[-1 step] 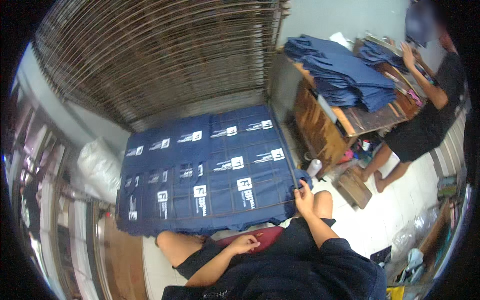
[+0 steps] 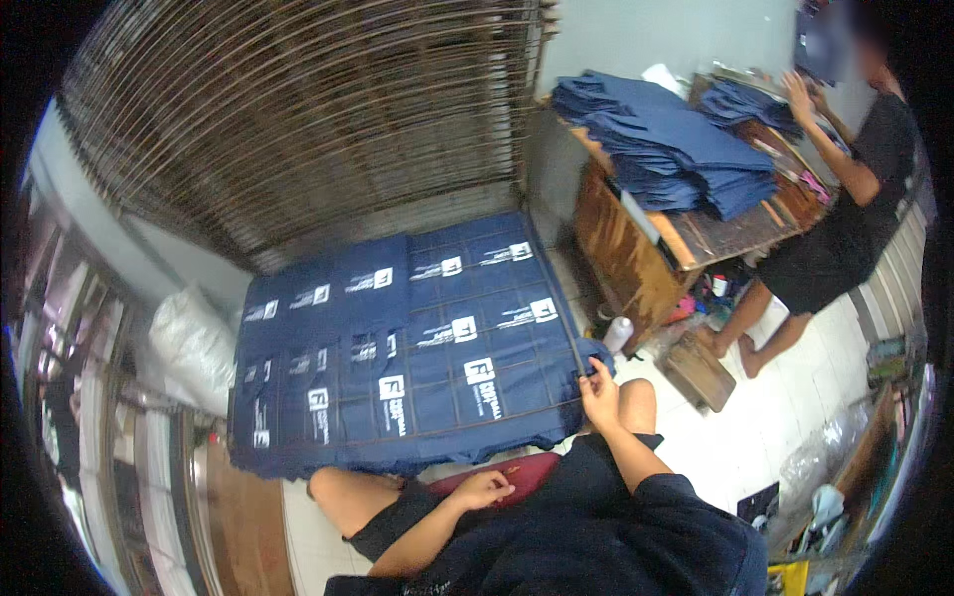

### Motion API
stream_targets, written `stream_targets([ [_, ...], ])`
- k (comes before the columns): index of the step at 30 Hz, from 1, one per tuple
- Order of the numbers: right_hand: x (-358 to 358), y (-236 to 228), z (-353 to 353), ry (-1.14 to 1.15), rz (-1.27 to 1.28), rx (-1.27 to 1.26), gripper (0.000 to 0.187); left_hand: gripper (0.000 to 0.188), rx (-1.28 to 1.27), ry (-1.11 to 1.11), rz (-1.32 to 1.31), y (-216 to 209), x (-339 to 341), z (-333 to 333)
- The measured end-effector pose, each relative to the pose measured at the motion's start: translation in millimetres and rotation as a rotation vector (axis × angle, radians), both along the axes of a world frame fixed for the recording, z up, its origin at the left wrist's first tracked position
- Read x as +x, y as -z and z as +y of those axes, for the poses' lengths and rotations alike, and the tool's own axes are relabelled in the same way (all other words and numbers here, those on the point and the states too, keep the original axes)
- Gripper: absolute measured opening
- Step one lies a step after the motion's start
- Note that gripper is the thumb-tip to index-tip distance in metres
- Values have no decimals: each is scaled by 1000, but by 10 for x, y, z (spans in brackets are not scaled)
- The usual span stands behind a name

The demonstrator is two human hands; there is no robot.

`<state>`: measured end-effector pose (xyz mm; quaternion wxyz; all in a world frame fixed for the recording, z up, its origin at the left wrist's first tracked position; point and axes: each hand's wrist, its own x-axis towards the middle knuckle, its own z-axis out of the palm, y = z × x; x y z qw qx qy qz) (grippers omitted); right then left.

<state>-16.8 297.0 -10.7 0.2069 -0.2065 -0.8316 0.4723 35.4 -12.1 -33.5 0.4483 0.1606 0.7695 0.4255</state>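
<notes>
a: where are your hands?

b: my right hand (image 2: 599, 385) is out in front of me at the near right corner of the navy cloth pieces (image 2: 417, 338), fingers pinched together on a bit of blue cloth at that corner, just above my right knee (image 2: 636, 395). my left hand (image 2: 484, 489) lies low by my lap, touching a dark red thing (image 2: 507, 473) between my legs. its fingers are curled loosely; i cannot tell whether they really grip it or only rest on it.

a: and the cloth itself?

b: the pieces lie flat in overlapping rows on a wire rack (image 2: 571, 343), each with a white printed patch facing up. the rack's thin bars cross over them in a grid. the spread reaches from my knees toward a big tilted stack of wire racks (image 2: 298, 119) leaning against the wall behind it.

a: what else is around?

b: left of the spread sits a white sack (image 2: 189, 348). to the right stands a wooden table (image 2: 636, 258) with a pile of folded blue cloth (image 2: 666, 149) on it. another person (image 2: 845, 219) in black stands barefoot at its far side, a hand on a second heap of blue cloth (image 2: 745, 104). a white bottle (image 2: 618, 334) stands on the pale tiled floor (image 2: 755, 437) by the table's foot, near a wooden block (image 2: 699, 372).
</notes>
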Motion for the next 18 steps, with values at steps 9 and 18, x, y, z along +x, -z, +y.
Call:
stream_targets([
  [9,-535,-1542,973,-23,523,-82,33,40,-18,-32,-68,81,-67,3],
  [18,-1382,-3208,2705,194,916,-639,49,42,-68,-69,-43,61,-11,-20],
])
